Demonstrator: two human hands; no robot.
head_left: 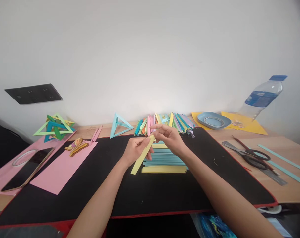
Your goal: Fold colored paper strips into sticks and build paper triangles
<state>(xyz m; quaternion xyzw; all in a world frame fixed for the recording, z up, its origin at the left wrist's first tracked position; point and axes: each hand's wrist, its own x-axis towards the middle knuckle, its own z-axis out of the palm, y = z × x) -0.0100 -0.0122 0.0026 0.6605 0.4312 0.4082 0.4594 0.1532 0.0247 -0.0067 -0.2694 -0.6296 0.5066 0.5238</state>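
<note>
My left hand and my right hand meet above the black mat, both pinching one yellow paper strip that slants down to the left. The right hand's fingers close on its upper end; the left hand's fingers close on its middle. Just beneath the hands lies a flat stack of blue and yellow strips. Behind them is a pile of folded coloured strips.
A light blue paper triangle and linked green and blue triangles stand at the back left. Pink sheet, phone and tape roll lie left. Blue dish, bottle, scissors, ruler lie right.
</note>
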